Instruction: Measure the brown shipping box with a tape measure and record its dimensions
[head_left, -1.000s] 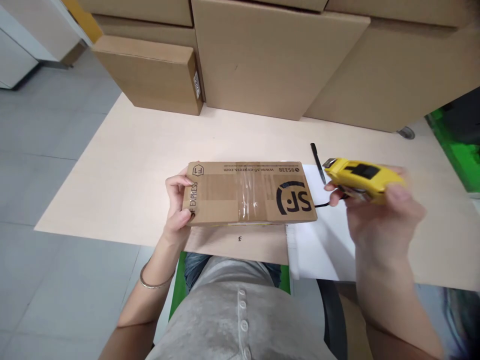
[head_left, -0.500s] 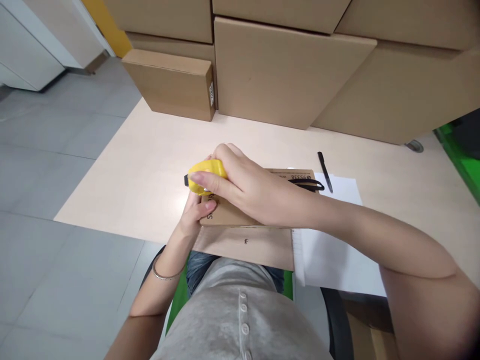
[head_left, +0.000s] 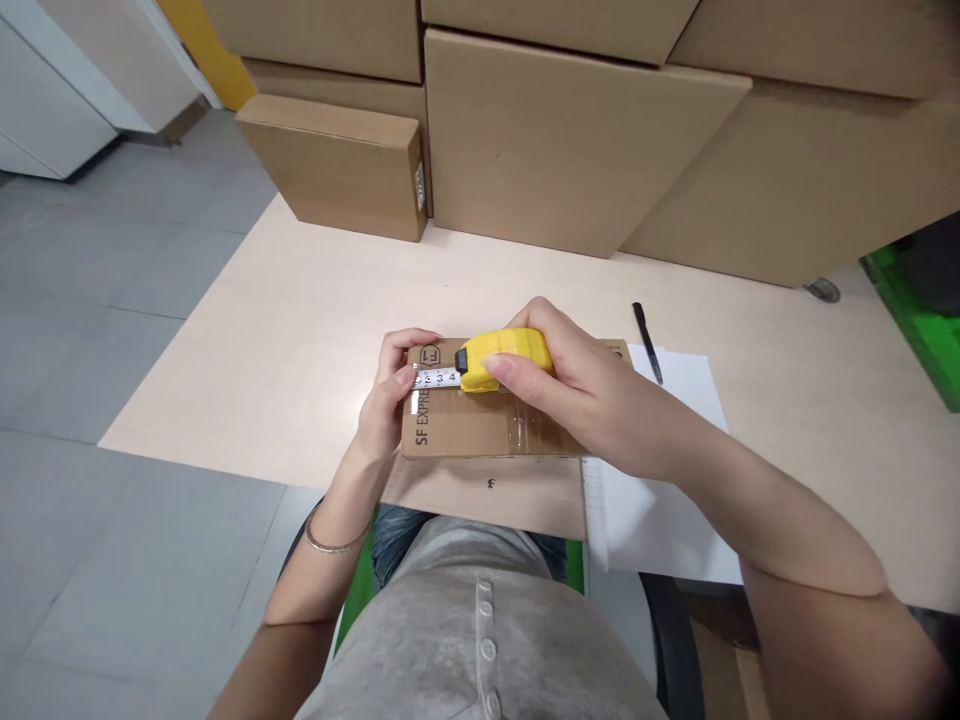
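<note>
A yellow tape measure (head_left: 504, 358) is gripped in my right hand (head_left: 574, 385), over the top of a small cardboard box (head_left: 472, 425) with black print on it. A short stretch of white blade (head_left: 442, 378) runs out of its left side across the box top, with the numbers 3 and 4 readable. My left hand (head_left: 386, 400) pinches the blade's end with the thumb at the box's left edge, its other fingers along that side. My right hand and forearm hide part of the box's right side.
Under the box lies a brown notebook cover (head_left: 487, 495) beside white pages (head_left: 667, 500). A black pen (head_left: 647, 342) rests at the right. Large cartons (head_left: 570, 150) line the table's back, with a smaller carton (head_left: 337, 170) at the left.
My right hand has moved right with the tape measure, drawing out a length of blade. My left hand stays at the box's left edge on the blade's end.
</note>
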